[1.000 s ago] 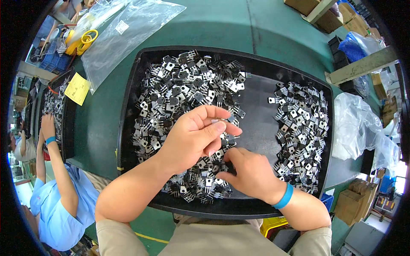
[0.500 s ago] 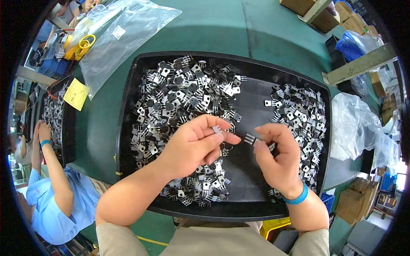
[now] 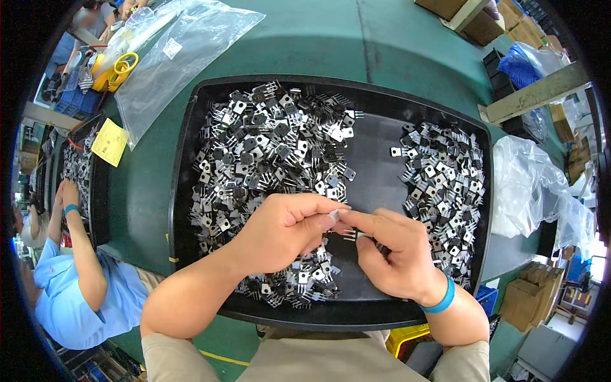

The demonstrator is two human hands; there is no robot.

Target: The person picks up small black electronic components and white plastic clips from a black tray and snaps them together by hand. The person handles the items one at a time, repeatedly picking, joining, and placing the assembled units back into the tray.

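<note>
A wide black tray (image 3: 377, 178) lies before me with two heaps of three-legged power transistors, a large left heap (image 3: 254, 159) and a smaller right heap (image 3: 445, 184). Over the bare strip between them my hands meet. My left hand (image 3: 280, 229) pinches a small pale grey piece (image 3: 335, 217) between thumb and fingertips. The index fingertip of my right hand (image 3: 401, 254) touches that piece. A transistor (image 3: 350, 236) is in the right hand's grip, its legs pointing left below the index finger; its body is mostly hidden by the fingers.
Clear plastic bags (image 3: 191, 57) lie behind the tray at left, more crumpled plastic (image 3: 525, 184) at right. A yellow paper note (image 3: 110, 142) is on the rim of another tray at left, where a co-worker in a blue shirt (image 3: 89, 293) works. A metal post (image 3: 534, 92) stands at right.
My right hand has moved left and my left hand slightly down, so their fingertips now meet at the grey piece. Before, the hands were apart, each holding a small part.
</note>
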